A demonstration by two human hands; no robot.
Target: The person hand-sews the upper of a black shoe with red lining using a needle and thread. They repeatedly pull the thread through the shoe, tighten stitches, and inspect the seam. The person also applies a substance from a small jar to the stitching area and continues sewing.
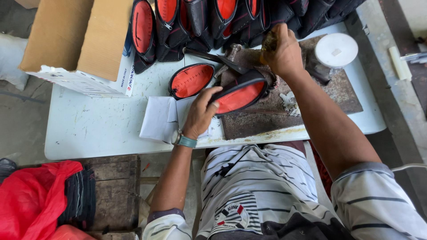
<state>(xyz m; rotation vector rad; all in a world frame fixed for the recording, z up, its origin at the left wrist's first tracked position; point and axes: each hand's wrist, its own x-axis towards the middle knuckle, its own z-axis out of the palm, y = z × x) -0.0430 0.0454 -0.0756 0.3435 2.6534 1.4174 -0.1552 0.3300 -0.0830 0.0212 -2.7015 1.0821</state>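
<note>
Now | left hand (200, 113) grips red-black pouch (240, 95) | right hand (282, 53) clutches brush (268, 44) | hammer (222, 58), white tub (336, 50) near

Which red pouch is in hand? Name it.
The pouch on the rusty slab, held by the left hand; the others lie untouched behind.

The left hand (201, 112) is reaching forward from a bent elbow, palm down, its fingers (213, 94) curling in a grip, with a watch banding the wrist. The right hand (283, 52) is stretching farther out on a nearly straight forearm, its fingers closing into a tight fist.
</note>
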